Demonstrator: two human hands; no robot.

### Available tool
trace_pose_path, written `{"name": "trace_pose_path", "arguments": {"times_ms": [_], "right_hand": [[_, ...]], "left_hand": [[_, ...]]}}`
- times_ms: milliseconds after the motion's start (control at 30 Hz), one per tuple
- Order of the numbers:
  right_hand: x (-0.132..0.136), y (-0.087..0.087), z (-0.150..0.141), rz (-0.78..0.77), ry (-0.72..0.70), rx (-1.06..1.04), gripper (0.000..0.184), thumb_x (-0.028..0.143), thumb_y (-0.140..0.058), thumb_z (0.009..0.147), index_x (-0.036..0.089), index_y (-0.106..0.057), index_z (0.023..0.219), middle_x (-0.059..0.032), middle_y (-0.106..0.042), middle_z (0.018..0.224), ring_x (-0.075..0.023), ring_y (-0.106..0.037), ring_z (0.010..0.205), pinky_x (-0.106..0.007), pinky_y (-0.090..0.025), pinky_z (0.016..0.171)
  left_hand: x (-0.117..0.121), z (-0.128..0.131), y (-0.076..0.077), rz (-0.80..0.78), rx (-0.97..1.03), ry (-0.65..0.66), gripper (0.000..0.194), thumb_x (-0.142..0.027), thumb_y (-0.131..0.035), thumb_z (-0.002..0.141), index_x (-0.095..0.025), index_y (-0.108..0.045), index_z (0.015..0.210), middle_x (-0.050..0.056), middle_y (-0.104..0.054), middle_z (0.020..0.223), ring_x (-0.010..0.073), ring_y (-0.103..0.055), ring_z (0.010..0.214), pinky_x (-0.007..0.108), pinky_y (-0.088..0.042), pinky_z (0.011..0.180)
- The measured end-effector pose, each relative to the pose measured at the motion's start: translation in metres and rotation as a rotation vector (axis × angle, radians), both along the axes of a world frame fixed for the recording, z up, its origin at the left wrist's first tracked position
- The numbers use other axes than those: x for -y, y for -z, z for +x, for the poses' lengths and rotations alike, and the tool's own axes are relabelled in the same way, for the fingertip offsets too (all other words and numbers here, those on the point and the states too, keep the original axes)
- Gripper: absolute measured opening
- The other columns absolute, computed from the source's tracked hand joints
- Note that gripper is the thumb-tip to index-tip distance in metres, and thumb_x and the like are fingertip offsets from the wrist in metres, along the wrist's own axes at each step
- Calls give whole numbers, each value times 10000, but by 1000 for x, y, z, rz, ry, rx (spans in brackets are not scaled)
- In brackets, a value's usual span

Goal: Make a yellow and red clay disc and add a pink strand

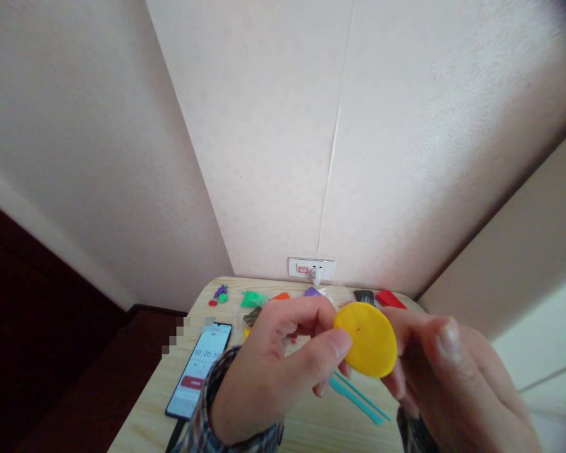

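A flat, round disc of smooth yellow modelling clay (365,340) is held up in the air above the pale wood-grain table (155,418), over the table's right-hand part. The left hand (287,365) is clamped on the disc's left edge, its thumb lying on the face turned to the camera and its fingers curled behind. The right hand (457,371) is at the disc's right edge, fingers reaching behind the rim and thumb raised apart from the face; how firmly it grips cannot be told. Beneath the disc, two thin turquoise plastic tools (358,399) lie side by side on the table, slanting down towards the right. Near the left edge of the table lies a black smartphone with a lit screen (200,368), showing a running-clock display, partly covered by the patterned left sleeve (221,402). At the far left corner sit small purple, green and red clay pieces (220,294). Along the far edge, left to right, are a green packet (253,299), an orange piece (282,296), a purple piece (313,292), a black packet (364,296) and, towards the far right corner, a red packet (390,299).
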State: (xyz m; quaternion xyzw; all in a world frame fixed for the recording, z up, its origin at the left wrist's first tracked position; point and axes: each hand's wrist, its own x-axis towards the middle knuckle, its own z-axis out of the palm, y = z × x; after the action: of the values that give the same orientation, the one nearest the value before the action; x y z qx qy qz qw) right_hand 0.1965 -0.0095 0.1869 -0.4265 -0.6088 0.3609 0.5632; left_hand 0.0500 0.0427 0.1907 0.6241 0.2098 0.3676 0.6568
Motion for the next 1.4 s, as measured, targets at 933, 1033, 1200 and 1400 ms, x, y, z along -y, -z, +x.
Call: {"name": "trace_pose_path", "arguments": {"times_ms": [933, 1033, 1200, 1400], "right_hand": [[-4, -2, 5, 112, 201, 231, 321, 427, -537, 874, 222, -605, 637, 34, -523, 514, -76, -471, 453, -177, -343, 393], [-4, -1, 6, 108, 143, 260, 342, 422, -486, 903, 217, -585, 648, 28, -532, 532, -83, -477, 470, -177, -353, 396], [-1, -5, 6, 102, 102, 309, 350, 408, -462, 915, 203, -549, 645, 35, -509, 512, -79, -454, 457, -186, -351, 408], [7, 5, 7, -17, 58, 448, 394, 410, -432, 908, 195, -491, 584, 34, -457, 486, -86, -413, 449, -214, -300, 405]], "left_hand": [[5, 7, -8, 271, -82, -136, 366, -354, -521, 872, -153, -517, 566, -49, -445, 512, 58, -401, 491, 196, -358, 542], [4, 6, -8, 317, -130, -167, 367, -250, -485, 869, -155, -464, 515, -52, -442, 484, 56, -417, 488, 189, -357, 543], [7, 2, -11, 339, -154, -189, 358, -237, -449, 874, -164, -467, 523, -59, -450, 478, 51, -396, 441, 187, -353, 501], [13, -10, 4, 359, -344, -331, 427, -373, -395, 906, -171, -492, 542, -44, -442, 474, 78, -428, 458, 205, -343, 479]]}}
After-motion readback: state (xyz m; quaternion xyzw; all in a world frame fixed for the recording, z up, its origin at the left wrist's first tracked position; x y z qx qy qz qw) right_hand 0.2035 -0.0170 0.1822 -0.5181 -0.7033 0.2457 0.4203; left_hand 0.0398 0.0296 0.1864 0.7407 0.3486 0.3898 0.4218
